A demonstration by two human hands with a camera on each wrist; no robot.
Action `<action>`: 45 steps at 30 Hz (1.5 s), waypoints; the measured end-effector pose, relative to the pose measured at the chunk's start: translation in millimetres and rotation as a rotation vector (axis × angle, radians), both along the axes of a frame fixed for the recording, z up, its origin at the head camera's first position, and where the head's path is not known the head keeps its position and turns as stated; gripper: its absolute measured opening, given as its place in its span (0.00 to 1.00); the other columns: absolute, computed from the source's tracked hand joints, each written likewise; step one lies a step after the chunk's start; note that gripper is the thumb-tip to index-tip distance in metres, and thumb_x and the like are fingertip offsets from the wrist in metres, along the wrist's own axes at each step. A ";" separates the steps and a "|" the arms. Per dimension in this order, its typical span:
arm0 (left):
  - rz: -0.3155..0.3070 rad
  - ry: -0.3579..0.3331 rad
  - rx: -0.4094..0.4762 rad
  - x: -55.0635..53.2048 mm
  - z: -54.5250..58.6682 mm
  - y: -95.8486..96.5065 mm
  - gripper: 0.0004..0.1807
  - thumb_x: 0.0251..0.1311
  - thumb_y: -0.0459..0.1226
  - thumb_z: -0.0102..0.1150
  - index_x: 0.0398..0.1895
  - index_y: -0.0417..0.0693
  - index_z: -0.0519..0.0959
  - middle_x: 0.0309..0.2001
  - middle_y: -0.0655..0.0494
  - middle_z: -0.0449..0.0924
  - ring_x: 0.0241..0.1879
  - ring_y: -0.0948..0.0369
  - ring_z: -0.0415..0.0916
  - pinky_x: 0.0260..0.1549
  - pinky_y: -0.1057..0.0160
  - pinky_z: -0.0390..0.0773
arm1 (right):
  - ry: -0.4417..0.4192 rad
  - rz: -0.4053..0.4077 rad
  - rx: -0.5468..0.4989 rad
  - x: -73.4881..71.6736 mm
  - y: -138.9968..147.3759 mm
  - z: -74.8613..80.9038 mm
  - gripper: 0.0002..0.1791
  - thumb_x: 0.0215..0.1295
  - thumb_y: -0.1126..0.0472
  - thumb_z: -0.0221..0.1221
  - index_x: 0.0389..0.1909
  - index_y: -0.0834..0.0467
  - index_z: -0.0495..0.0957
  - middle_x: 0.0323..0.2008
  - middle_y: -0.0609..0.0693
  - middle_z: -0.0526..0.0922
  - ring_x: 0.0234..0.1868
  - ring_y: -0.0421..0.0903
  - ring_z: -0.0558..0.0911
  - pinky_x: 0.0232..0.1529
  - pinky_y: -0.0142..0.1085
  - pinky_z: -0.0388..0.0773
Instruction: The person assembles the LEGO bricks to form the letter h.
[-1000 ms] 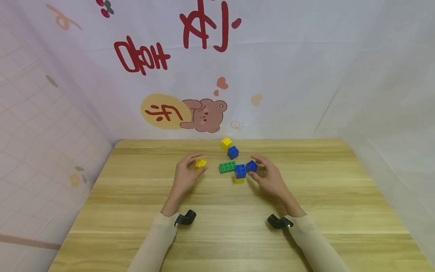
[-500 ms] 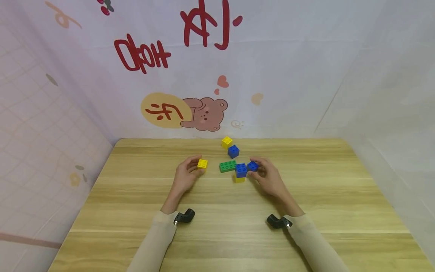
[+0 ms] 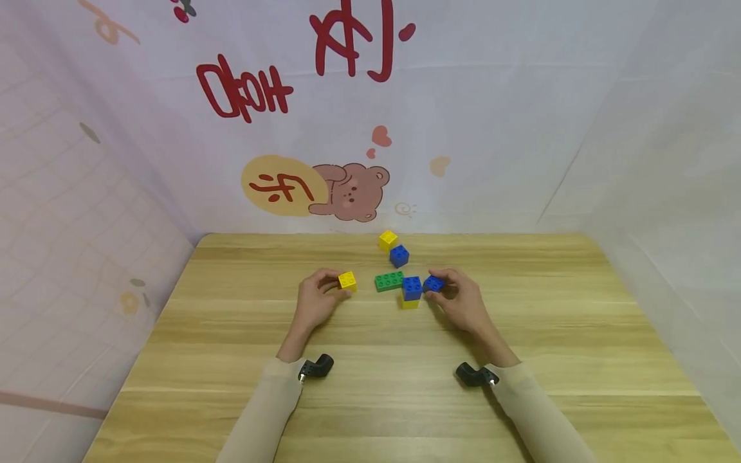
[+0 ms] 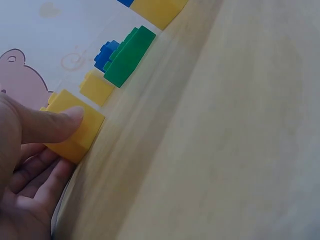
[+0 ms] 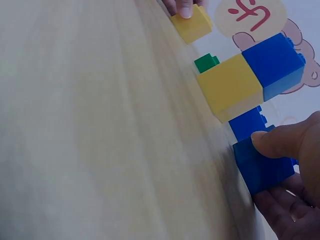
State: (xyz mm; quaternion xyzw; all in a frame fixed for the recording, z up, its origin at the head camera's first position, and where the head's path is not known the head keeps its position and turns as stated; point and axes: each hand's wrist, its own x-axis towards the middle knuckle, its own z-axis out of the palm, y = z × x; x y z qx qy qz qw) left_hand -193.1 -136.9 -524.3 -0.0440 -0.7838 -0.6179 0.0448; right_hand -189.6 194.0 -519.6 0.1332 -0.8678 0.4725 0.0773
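My left hand (image 3: 316, 300) pinches a yellow toy brick (image 3: 347, 281) between thumb and fingers; in the left wrist view the thumb lies across the side of this yellow brick (image 4: 80, 125), low at the tabletop. On the other side, my right hand (image 3: 461, 301) grips a blue brick (image 3: 433, 284), its thumb on the near face of that blue brick (image 5: 265, 162) in the right wrist view. Just left of it stands a stack, a blue brick (image 3: 411, 287) on top of a yellow brick (image 3: 410, 303). A long green brick (image 3: 389, 281) lies between the hands, beside the stack.
Farther back on the wooden table (image 3: 370, 386) sit a loose blue brick (image 3: 399, 256) and a yellow brick (image 3: 388, 240), close together near the rear edge. A printed white cloth (image 3: 486, 128) hangs behind the table and along both sides.
The left hand's fingers have closed on the yellow brick, which has turned and shifted slightly right. The right hand's fingers have closed around the blue brick, and it has turned a little.
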 end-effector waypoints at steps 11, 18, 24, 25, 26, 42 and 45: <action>0.043 -0.029 0.007 -0.4 3.1 4.7 0.22 0.50 0.23 0.75 0.50 0.34 0.82 0.55 0.38 0.82 0.54 0.43 0.83 0.59 0.49 0.83 | -0.004 0.005 0.004 3.2 2.4 1.6 0.24 0.58 0.68 0.73 0.57 0.59 0.83 0.50 0.55 0.84 0.49 0.54 0.86 0.50 0.44 0.87; 0.056 -0.028 -0.010 0.5 3.1 3.1 0.20 0.48 0.23 0.76 0.46 0.38 0.84 0.52 0.41 0.84 0.51 0.46 0.84 0.57 0.51 0.85 | -0.003 0.014 0.018 6.8 0.5 0.9 0.23 0.58 0.66 0.74 0.56 0.56 0.83 0.50 0.52 0.86 0.46 0.49 0.85 0.48 0.38 0.85; 0.037 -0.016 -0.009 5.1 3.3 3.8 0.19 0.48 0.23 0.75 0.44 0.41 0.85 0.50 0.44 0.84 0.49 0.49 0.85 0.55 0.54 0.86 | 0.012 0.023 0.023 8.4 0.5 0.6 0.23 0.58 0.67 0.74 0.56 0.57 0.83 0.49 0.54 0.86 0.46 0.50 0.86 0.49 0.42 0.87; 0.033 -0.018 -0.008 5.9 3.4 4.1 0.19 0.48 0.23 0.75 0.44 0.41 0.85 0.50 0.44 0.84 0.49 0.49 0.85 0.55 0.55 0.86 | 0.010 0.026 0.021 8.7 0.9 0.5 0.23 0.58 0.67 0.74 0.56 0.57 0.83 0.49 0.54 0.86 0.46 0.51 0.86 0.49 0.43 0.87; 0.027 -0.019 -0.007 6.7 3.5 4.6 0.19 0.48 0.23 0.75 0.44 0.40 0.85 0.50 0.44 0.84 0.49 0.49 0.85 0.55 0.55 0.86 | 0.009 0.029 0.022 9.0 1.3 0.5 0.23 0.58 0.67 0.73 0.56 0.57 0.83 0.49 0.54 0.86 0.46 0.51 0.87 0.49 0.44 0.87; -0.023 -0.061 0.018 16.6 2.7 10.9 0.21 0.47 0.22 0.75 0.47 0.35 0.83 0.52 0.38 0.84 0.50 0.43 0.84 0.58 0.47 0.84 | -0.014 0.062 0.067 20.6 4.4 4.6 0.23 0.60 0.66 0.72 0.57 0.54 0.82 0.50 0.52 0.86 0.46 0.48 0.85 0.49 0.41 0.87; -0.032 -0.067 0.019 18.2 2.7 13.3 0.21 0.47 0.20 0.74 0.48 0.31 0.82 0.52 0.35 0.83 0.51 0.41 0.84 0.58 0.45 0.83 | -0.009 0.065 0.078 23.2 4.2 4.9 0.23 0.60 0.65 0.73 0.57 0.54 0.82 0.49 0.51 0.87 0.45 0.47 0.85 0.48 0.41 0.87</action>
